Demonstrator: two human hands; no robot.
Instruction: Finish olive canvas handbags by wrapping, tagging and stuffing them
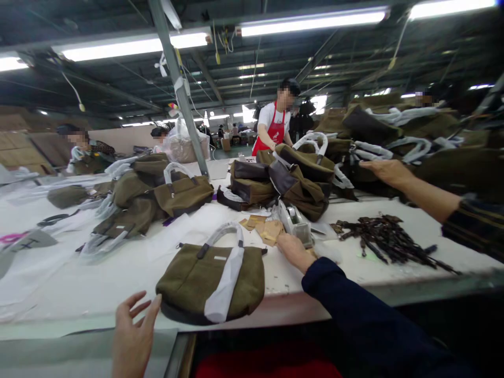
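An olive-green handbag (177,278) stands near the table's front edge, its handle wrapped in white paper hanging over the front. Beside its lower left corner is my left hand (134,331), fingers apart and holding nothing; a fingertip is at or very close to the bag. My right hand (295,252), in a navy sleeve, reaches past the bag's right side. Its fingers are drawn together at the edge of some brown paper cards (270,231), close to a tape dispenser (293,223). Whatever they pinch is hidden.
Green bags are piled at left (134,199), centre (299,184) and right. Dark straps (378,236) lie heaped on the white table (283,304). From the right, another person's hand (388,172) reaches to the bags. A person in a red apron (277,126) stands opposite.
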